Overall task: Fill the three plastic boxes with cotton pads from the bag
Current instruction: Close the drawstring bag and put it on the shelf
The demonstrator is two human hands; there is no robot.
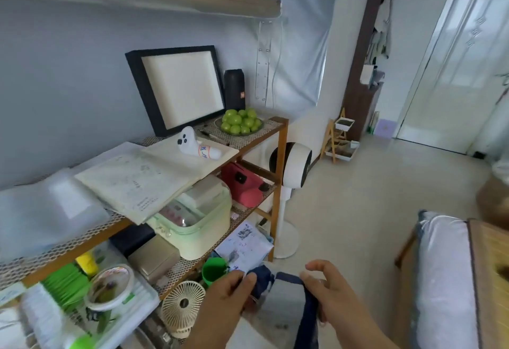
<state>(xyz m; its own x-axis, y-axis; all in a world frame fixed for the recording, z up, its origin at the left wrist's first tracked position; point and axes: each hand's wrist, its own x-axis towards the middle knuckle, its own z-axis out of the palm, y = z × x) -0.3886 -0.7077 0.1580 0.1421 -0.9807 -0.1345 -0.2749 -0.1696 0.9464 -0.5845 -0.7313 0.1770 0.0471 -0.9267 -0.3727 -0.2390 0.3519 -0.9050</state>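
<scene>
A grey fabric bag (281, 310) with dark blue straps hangs low in the middle of the view. My left hand (225, 302) grips its left edge, fingers curled round the dark blue fabric. My right hand (327, 293) holds the blue strap on the right side, with the index finger and thumb lifted loosely above it. The bag's inside is hidden, and I see no cotton pads and no plastic boxes for them.
A wooden rack (281, 139) with mesh shelves fills the left, crowded with papers, a black frame (179, 87), green fruit (242, 124), a mint box (198, 227) and a small fan (183, 307). A white standing fan (289, 172) is beside it. A bed (446, 279) lies at right.
</scene>
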